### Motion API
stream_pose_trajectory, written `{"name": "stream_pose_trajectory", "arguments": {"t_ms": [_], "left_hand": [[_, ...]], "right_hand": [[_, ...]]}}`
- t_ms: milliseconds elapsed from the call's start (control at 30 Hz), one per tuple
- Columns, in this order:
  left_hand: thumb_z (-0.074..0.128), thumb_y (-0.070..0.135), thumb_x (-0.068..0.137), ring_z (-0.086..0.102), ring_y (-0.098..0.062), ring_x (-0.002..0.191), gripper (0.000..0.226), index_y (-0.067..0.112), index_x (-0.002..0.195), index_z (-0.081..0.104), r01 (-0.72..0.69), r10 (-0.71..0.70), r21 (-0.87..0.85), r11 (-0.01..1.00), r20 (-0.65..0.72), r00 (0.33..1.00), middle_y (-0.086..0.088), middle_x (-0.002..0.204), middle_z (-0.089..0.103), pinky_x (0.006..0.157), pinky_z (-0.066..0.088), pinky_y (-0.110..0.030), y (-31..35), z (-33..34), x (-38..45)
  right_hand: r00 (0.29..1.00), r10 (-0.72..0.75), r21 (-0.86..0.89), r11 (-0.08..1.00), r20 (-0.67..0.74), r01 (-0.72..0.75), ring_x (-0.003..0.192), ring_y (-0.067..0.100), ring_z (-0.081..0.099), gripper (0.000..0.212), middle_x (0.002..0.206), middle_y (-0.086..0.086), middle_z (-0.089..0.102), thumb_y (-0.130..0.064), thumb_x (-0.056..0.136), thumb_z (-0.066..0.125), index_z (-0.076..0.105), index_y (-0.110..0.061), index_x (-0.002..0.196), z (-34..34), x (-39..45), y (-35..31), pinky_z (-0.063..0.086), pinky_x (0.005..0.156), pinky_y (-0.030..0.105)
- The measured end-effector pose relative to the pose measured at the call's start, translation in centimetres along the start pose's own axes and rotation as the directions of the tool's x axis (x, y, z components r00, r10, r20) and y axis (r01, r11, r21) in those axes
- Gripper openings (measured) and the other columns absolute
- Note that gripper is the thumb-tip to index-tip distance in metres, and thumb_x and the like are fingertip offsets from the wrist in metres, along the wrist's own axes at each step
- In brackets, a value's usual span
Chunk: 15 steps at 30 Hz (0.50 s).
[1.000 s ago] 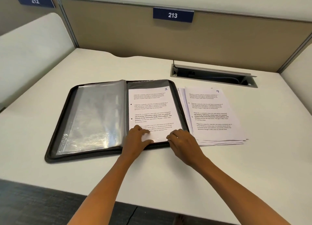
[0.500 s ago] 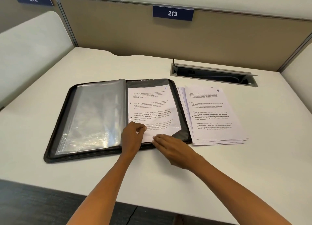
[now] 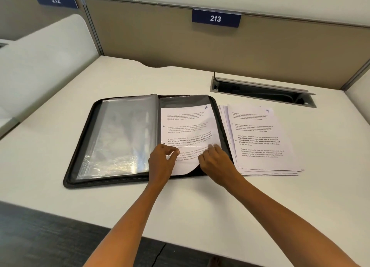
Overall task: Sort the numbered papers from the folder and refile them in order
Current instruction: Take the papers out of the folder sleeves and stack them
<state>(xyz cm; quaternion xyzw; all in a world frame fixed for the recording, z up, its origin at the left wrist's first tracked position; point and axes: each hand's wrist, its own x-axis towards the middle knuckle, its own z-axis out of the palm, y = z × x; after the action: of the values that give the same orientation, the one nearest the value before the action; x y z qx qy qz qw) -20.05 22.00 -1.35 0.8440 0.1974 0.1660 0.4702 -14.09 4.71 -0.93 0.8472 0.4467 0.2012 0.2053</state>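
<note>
A black zip folder [image 3: 80,162] lies open on the desk, its clear plastic sleeves [image 3: 124,134] turned to the left half. On the right half lies the sheet marked 1 [image 3: 188,126], its lower part curling up. My left hand [image 3: 162,162] pinches the sheet's lower left part. At the sheet's lower right, my right hand [image 3: 216,162] has its fingers on a glossy sleeve edge and the paper. A loose stack of papers [image 3: 260,138], topped by the sheet marked 9, lies just right of the folder.
The white desk [image 3: 200,206] is closed in by beige partition walls with signs 212 [image 3: 55,0] and 213 [image 3: 215,18]. An open cable slot [image 3: 260,92] is recessed at the back right. The desk's front edge drops to dark floor.
Both hands have moved up the page from its bottom edge. The lower right corner of sheet 1 has lifted and curled, baring the black folder backing beneath it.
</note>
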Motion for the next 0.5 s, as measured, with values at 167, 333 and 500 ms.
{"name": "stream_pose_trajectory", "arguments": {"t_ms": [167, 333, 500], "left_hand": [[0.068, 0.027, 0.085, 0.058, -0.011, 0.086, 0.013, 0.019, 0.095, 0.068, -0.025, 0.026, -0.03, 0.999, 0.019, 0.999, 0.003, 0.096, 0.06, 0.075, 0.046, -0.026, -0.4, 0.1, -0.7], [0.063, 0.027, 0.089, 0.056, -0.014, 0.093, 0.018, 0.015, 0.101, 0.069, -0.103, 0.097, 0.094, 0.99, 0.068, 0.993, 0.005, 0.099, 0.055, 0.077, 0.041, -0.026, -1.0, -0.1, -1.9], [0.065, 0.017, 0.087, 0.053, -0.023, 0.091, 0.016, 0.013, 0.102, 0.069, -0.199, 0.203, 0.266, 0.943, 0.011, 0.979, -0.004, 0.099, 0.054, 0.08, 0.045, -0.037, -2.3, -0.4, -4.5]], "right_hand": [[0.989, 0.016, 0.187, 0.982, -0.146, 0.012, 0.047, 0.023, 0.052, 0.028, 0.051, 0.006, 0.051, 0.009, 0.049, 0.072, 0.053, -0.012, 0.052, -1.2, -0.7, 0.8, 0.048, 0.051, 0.027], [0.987, 0.019, 0.254, 0.967, -0.161, 0.022, 0.051, 0.022, 0.055, 0.026, 0.059, 0.006, 0.057, 0.008, 0.047, 0.076, 0.06, -0.01, 0.057, -0.5, -4.0, -0.1, 0.043, 0.046, 0.026], [0.981, 0.137, 0.44, 0.896, -0.14, -0.062, 0.073, 0.028, 0.067, 0.028, 0.088, 0.014, 0.07, 0.003, 0.048, 0.086, 0.066, -0.007, 0.065, -0.2, -8.2, -2.3, 0.052, 0.057, 0.029]]}}
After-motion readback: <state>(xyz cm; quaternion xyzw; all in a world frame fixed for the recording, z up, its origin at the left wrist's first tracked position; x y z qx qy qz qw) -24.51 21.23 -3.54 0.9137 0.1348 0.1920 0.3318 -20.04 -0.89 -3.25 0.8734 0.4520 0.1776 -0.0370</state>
